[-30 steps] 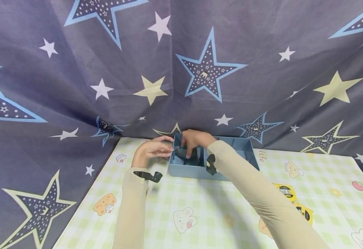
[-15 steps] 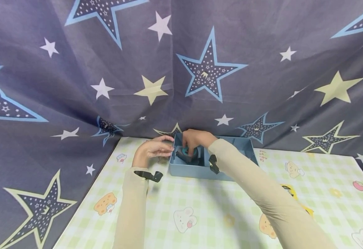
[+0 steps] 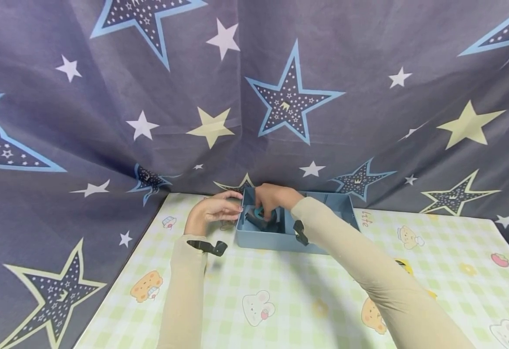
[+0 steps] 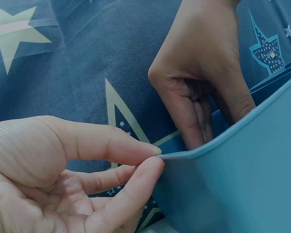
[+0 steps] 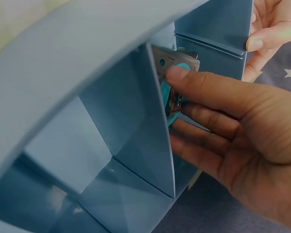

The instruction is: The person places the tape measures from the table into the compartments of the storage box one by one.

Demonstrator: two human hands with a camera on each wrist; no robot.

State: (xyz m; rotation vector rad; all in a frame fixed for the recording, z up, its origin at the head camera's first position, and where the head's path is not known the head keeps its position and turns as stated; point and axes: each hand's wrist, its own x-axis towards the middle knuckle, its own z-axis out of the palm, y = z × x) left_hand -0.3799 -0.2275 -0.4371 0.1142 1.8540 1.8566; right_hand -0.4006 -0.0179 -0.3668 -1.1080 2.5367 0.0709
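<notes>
A blue-grey divided box (image 3: 276,240) stands at the back of the table. My left hand (image 3: 215,208) pinches its left rim between thumb and fingertips, plain in the left wrist view. My right hand (image 3: 276,196) reaches from above into the leftmost compartment. There it grips a dark object (image 3: 263,224) with a teal rounded part; in the right wrist view the thumb lies over the teal part, beside a grey plate (image 5: 172,59) with a small hole. Fingers and a divider (image 5: 155,121) hide the rest, and I cannot tell its exact kind.
Yellow packets with black print (image 3: 405,265) lie right of the box, mostly behind my right sleeve (image 3: 368,271). A star-patterned curtain (image 3: 184,160) hangs right behind the box. A checked cloth (image 3: 298,300) covers the table.
The dark object has turned in my right hand, so its teal part now shows. My right forearm has shifted slightly and covers more of the yellow packets. The left hand keeps its place.
</notes>
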